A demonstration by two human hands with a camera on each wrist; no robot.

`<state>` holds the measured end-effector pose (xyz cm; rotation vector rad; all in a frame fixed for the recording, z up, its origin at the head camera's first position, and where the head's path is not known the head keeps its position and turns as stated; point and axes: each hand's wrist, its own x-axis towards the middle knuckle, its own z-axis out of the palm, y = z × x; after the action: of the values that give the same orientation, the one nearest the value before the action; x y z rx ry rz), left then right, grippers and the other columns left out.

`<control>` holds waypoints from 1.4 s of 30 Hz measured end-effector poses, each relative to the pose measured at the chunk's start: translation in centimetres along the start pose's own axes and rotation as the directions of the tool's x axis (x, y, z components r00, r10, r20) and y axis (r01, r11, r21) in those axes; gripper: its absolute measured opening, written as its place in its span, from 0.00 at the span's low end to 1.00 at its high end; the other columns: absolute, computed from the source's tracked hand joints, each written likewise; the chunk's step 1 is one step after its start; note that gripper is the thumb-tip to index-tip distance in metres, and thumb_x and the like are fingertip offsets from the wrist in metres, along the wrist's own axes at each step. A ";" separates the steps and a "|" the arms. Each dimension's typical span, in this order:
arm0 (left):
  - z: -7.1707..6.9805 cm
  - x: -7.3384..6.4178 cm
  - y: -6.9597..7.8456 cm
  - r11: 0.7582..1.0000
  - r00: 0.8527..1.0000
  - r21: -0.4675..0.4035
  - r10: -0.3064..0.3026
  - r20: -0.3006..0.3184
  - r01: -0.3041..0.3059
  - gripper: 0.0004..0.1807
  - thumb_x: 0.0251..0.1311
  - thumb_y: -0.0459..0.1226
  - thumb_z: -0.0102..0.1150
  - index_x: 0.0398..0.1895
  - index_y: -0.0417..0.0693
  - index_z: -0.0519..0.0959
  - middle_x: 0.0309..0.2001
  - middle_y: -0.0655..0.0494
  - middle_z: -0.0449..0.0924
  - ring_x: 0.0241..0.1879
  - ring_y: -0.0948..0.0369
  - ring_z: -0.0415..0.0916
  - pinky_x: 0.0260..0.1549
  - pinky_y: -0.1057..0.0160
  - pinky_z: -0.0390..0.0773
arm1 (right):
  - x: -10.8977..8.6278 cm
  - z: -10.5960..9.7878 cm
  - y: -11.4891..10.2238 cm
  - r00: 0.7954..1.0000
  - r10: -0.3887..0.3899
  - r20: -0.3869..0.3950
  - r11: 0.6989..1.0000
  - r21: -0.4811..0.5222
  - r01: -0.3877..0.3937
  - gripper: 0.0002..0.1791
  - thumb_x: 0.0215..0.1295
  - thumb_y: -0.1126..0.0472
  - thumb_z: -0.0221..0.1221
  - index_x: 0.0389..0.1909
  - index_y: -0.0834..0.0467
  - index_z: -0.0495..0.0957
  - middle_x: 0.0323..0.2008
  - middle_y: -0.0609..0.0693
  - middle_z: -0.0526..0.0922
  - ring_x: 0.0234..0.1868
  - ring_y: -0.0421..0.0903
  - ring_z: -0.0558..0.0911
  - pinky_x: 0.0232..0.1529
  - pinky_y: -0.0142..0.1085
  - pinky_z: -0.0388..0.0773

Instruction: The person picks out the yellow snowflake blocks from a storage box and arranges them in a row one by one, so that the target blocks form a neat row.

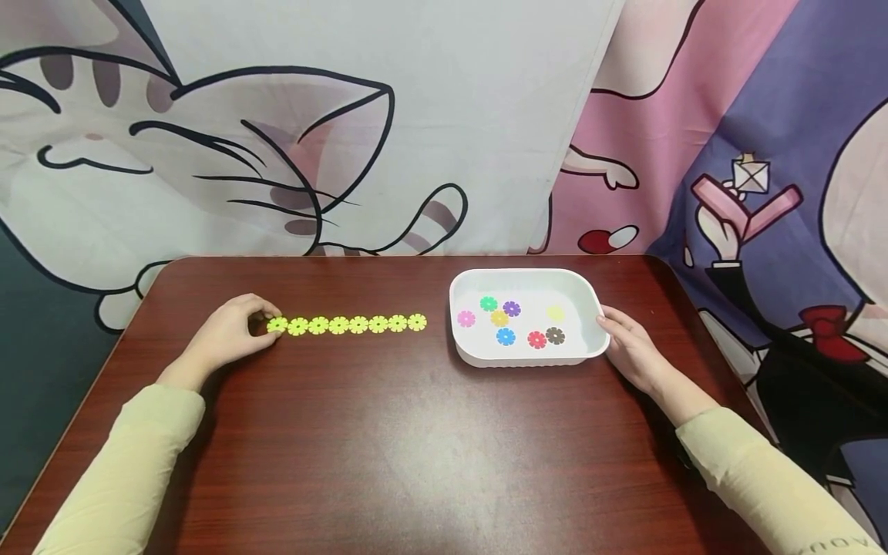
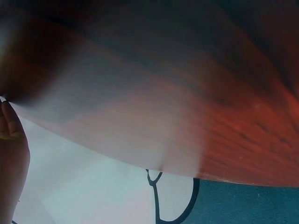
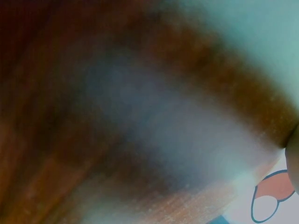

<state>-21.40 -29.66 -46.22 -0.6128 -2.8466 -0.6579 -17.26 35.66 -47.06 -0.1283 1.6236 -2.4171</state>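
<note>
A straight row of yellow-green flower-shaped discs (image 1: 338, 324) lies across the left half of the table. At its left end my left hand (image 1: 229, 333) pinches the outermost disc (image 1: 277, 324) between thumb and fingers. To the right sits a white plastic tray (image 1: 523, 361) with rounded corners. My right hand (image 1: 634, 351) grips the tray's right rim, thumb on top and the other fingers partly hidden. Inside the tray lie several loose discs, among them a blue one (image 1: 506, 337), a red one (image 1: 537, 340) and a pink one (image 1: 466, 318). Both wrist views catch only a sliver of hand.
The dark red-brown wooden table (image 1: 416, 447) has rounded far corners. Right behind its far edge hangs a cartoon-printed cloth (image 1: 472, 139). A small gap of tabletop separates the row's right end from the tray.
</note>
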 end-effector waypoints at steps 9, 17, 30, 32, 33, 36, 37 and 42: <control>-0.1 0.2 -0.1 0.999 1.000 -0.043 -0.022 -0.015 0.021 0.15 0.44 0.38 0.72 0.37 0.47 0.81 0.35 0.56 0.79 0.35 0.61 0.72 0.37 0.66 0.69 | 0.0 0.0 0.0 1.000 0.002 -0.002 1.000 -0.002 -0.002 0.15 0.73 0.69 0.41 0.54 0.60 0.70 0.50 0.50 0.78 0.50 0.40 0.78 0.50 0.29 0.75; -0.1 1.8 0.9 0.997 1.000 -0.072 -0.020 -0.008 0.019 0.14 0.48 0.38 0.69 0.38 0.46 0.81 0.38 0.54 0.79 0.39 0.58 0.74 0.41 0.56 0.71 | 0.0 0.0 0.0 1.000 0.007 0.000 1.000 0.006 -0.007 0.15 0.73 0.69 0.40 0.54 0.59 0.70 0.49 0.49 0.79 0.50 0.40 0.78 0.50 0.29 0.75; 1.3 5.6 3.9 0.997 0.999 -0.063 0.037 0.025 -0.036 0.15 0.49 0.38 0.68 0.41 0.46 0.80 0.38 0.53 0.78 0.40 0.56 0.74 0.43 0.56 0.72 | -0.1 -0.1 0.0 1.000 -0.007 0.007 1.000 0.001 0.007 0.15 0.73 0.70 0.40 0.55 0.61 0.69 0.50 0.50 0.78 0.51 0.41 0.77 0.51 0.29 0.74; 1.5 6.1 4.4 0.997 0.999 -0.071 0.045 0.024 -0.043 0.15 0.49 0.39 0.68 0.42 0.46 0.80 0.39 0.54 0.79 0.40 0.56 0.74 0.44 0.56 0.72 | -0.1 -0.1 0.0 1.000 -0.004 0.008 1.000 -0.006 0.004 0.15 0.73 0.70 0.40 0.56 0.62 0.68 0.51 0.50 0.78 0.53 0.40 0.76 0.52 0.29 0.73; 1.6 6.4 4.6 0.996 0.998 -0.076 0.050 0.023 -0.048 0.16 0.49 0.39 0.68 0.42 0.46 0.80 0.39 0.54 0.79 0.41 0.56 0.74 0.45 0.56 0.72 | -0.1 -0.1 0.0 1.000 -0.003 0.008 1.000 -0.009 0.003 0.15 0.73 0.70 0.40 0.57 0.62 0.67 0.52 0.50 0.77 0.54 0.40 0.76 0.53 0.29 0.73; 1.9 7.1 5.5 0.993 0.998 -0.094 0.066 0.020 -0.064 0.16 0.50 0.40 0.68 0.43 0.46 0.80 0.40 0.55 0.79 0.41 0.57 0.75 0.46 0.56 0.72 | -0.1 0.0 0.0 1.000 -0.002 0.005 1.000 -0.015 0.002 0.15 0.73 0.69 0.41 0.57 0.63 0.66 0.53 0.50 0.77 0.55 0.41 0.75 0.54 0.29 0.72; 2.0 7.3 5.8 0.993 0.997 -0.099 0.071 0.020 -0.069 0.16 0.50 0.40 0.68 0.43 0.47 0.80 0.40 0.55 0.79 0.41 0.57 0.75 0.46 0.56 0.72 | -0.1 0.0 -0.1 1.000 -0.001 0.004 1.000 -0.014 0.001 0.15 0.73 0.69 0.41 0.57 0.63 0.66 0.53 0.50 0.77 0.55 0.41 0.75 0.54 0.29 0.72; 2.7 8.5 7.2 0.988 0.995 -0.122 0.097 0.021 -0.093 0.15 0.51 0.40 0.67 0.43 0.47 0.80 0.41 0.56 0.79 0.42 0.58 0.75 0.46 0.56 0.73 | 0.0 0.0 -0.1 1.000 -0.002 0.004 1.000 -0.001 0.002 0.15 0.73 0.70 0.40 0.57 0.63 0.66 0.51 0.51 0.78 0.53 0.41 0.76 0.53 0.29 0.73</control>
<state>-26.15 -19.55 -43.80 -0.7765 -2.7968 -0.8164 -17.24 35.65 -47.00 -0.1346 1.6242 -2.4156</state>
